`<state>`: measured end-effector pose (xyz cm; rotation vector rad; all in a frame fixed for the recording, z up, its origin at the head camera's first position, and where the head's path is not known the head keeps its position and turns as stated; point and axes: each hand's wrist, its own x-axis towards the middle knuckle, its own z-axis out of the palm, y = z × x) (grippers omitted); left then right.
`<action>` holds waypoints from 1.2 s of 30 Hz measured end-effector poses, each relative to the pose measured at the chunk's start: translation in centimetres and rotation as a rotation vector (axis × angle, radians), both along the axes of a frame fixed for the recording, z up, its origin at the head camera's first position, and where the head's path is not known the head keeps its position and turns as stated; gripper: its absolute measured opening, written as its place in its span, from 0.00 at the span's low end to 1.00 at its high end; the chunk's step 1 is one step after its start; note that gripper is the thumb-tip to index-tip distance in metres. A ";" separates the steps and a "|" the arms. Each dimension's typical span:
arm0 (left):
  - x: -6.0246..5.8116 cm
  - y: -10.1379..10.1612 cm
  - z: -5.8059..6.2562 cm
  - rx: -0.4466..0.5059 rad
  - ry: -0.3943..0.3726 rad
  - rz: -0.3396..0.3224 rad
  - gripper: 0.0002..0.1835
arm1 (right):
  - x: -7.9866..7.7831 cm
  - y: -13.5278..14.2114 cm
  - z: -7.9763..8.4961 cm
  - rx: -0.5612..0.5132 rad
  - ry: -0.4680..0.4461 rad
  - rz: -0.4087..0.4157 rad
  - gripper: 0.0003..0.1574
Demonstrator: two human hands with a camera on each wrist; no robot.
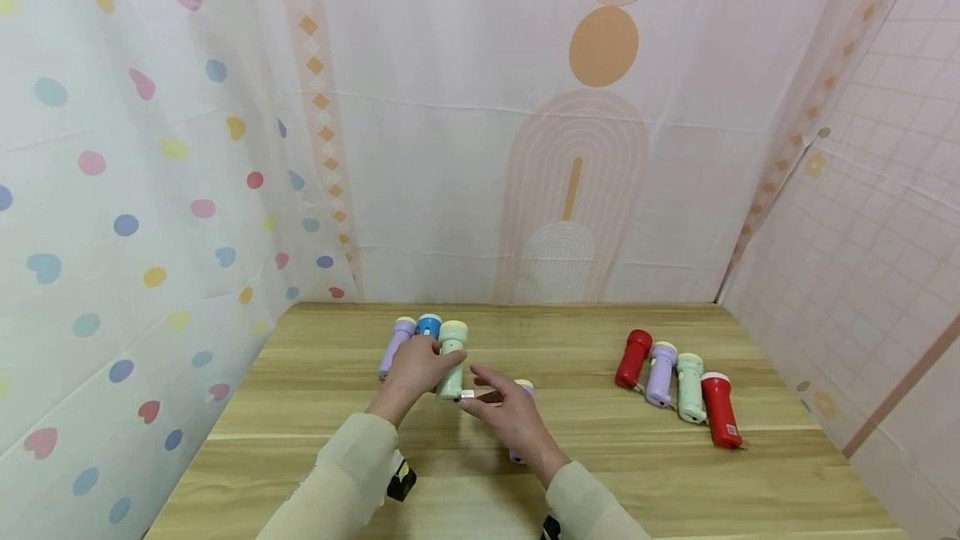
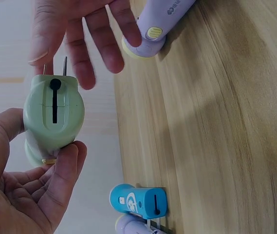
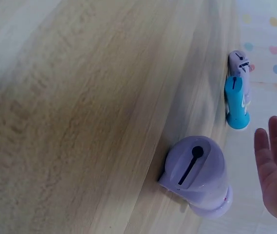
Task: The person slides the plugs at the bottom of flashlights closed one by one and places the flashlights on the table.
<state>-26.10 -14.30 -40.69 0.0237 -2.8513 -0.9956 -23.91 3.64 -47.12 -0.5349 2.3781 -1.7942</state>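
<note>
My left hand [image 1: 417, 367] grips a pale green flashlight [image 1: 451, 372] between thumb and fingers, above the table. In the left wrist view the butt end of this green flashlight [image 2: 55, 114] faces the camera, with two metal plug prongs [image 2: 65, 66] sticking out of its side. My right hand [image 1: 513, 417] is beside it, fingers extended and spread, with the thumb right at the prongs. Beneath the right hand a purple flashlight [image 3: 196, 168] lies on the table, partly covered by that hand in the head view. A blue flashlight [image 2: 140, 201] and another purple flashlight [image 1: 396, 348] lie by my left hand.
To the right on the wooden table [image 1: 600, 473] lies a slanted row: a red flashlight [image 1: 634, 358], a purple one [image 1: 661, 375], a green one [image 1: 690, 388] and a second red one [image 1: 722, 411]. Patterned curtains [image 1: 435, 190] stand behind and at both sides.
</note>
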 end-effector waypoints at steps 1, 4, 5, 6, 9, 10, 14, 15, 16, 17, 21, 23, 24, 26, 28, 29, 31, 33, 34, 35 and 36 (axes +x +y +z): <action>0.0 0.0 0.0 -0.002 -0.002 -0.001 0.24 | 0.0 0.0 0.0 0.005 0.028 0.003 0.36; 0.1 0.0 0.0 0.000 -0.007 -0.008 0.24 | 0.0 0.0 0.0 0.022 0.107 0.003 0.34; 0.1 0.0 0.1 0.001 -0.008 -0.012 0.23 | 0.0 0.0 0.1 0.027 0.134 0.004 0.34; 0.1 0.0 0.1 0.001 -0.008 -0.015 0.23 | 0.0 0.1 0.1 0.030 0.157 0.006 0.33; 0.1 0.0 0.0 0.003 -0.007 -0.027 0.23 | 0.1 0.1 0.2 0.042 0.213 0.004 0.32; 0.1 0.0 0.0 0.001 -0.005 -0.030 0.23 | 0.1 0.1 0.2 0.044 0.224 0.003 0.32; 0.1 0.1 0.0 -0.005 -0.008 -0.036 0.22 | 0.2 0.0 0.3 0.057 0.258 -0.001 0.30; 0.2 0.1 0.0 -0.005 -0.010 -0.036 0.22 | 0.2 0.0 0.3 0.061 0.265 -0.001 0.29; 0.2 0.2 0.0 0.000 -0.012 -0.037 0.22 | 0.2 0.0 0.2 0.067 0.271 0.000 0.29; 0.2 0.2 0.0 0.003 -0.015 -0.038 0.22 | 0.2 -0.1 0.2 0.073 0.278 0.000 0.29; 0.3 0.2 0.1 0.017 -0.013 -0.042 0.23 | 0.3 -0.1 0.2 0.084 0.297 -0.003 0.28; 0.3 0.1 0.0 0.025 -0.016 -0.043 0.22 | 0.3 -0.1 0.2 0.085 0.298 -0.004 0.28; 0.3 0.1 0.0 0.029 -0.018 -0.044 0.22 | 0.3 -0.1 0.2 0.088 0.298 -0.004 0.28; 0.2 0.0 -0.1 0.047 -0.026 -0.046 0.22 | 0.3 -0.1 0.2 0.091 0.293 -0.004 0.28; 0.2 0.0 -0.1 0.064 -0.039 -0.046 0.22 | 0.3 -0.1 0.1 0.095 0.294 -0.003 0.28; 0.2 0.0 -0.2 0.070 -0.040 -0.047 0.22 | 0.3 -0.1 0.1 0.095 0.296 -0.002 0.28; 0.2 0.0 -0.2 0.083 -0.046 -0.050 0.22 | 0.3 -0.1 0.0 0.096 0.301 -0.001 0.28; 0.3 0.0 -0.1 0.090 -0.048 -0.051 0.22 | 0.3 -0.1 0.0 0.097 0.310 -0.001 0.28; 0.4 0.0 -0.1 0.095 -0.051 -0.051 0.22 | 0.3 -0.1 -0.1 0.097 0.313 -0.001 0.28; 0.4 0.1 -0.1 0.102 -0.054 -0.051 0.21 | 0.4 -0.1 -0.1 0.096 0.312 -0.002 0.28; 0.5 0.1 -0.1 0.108 -0.058 -0.050 0.21 | 0.4 -0.1 -0.1 0.097 0.316 -0.003 0.28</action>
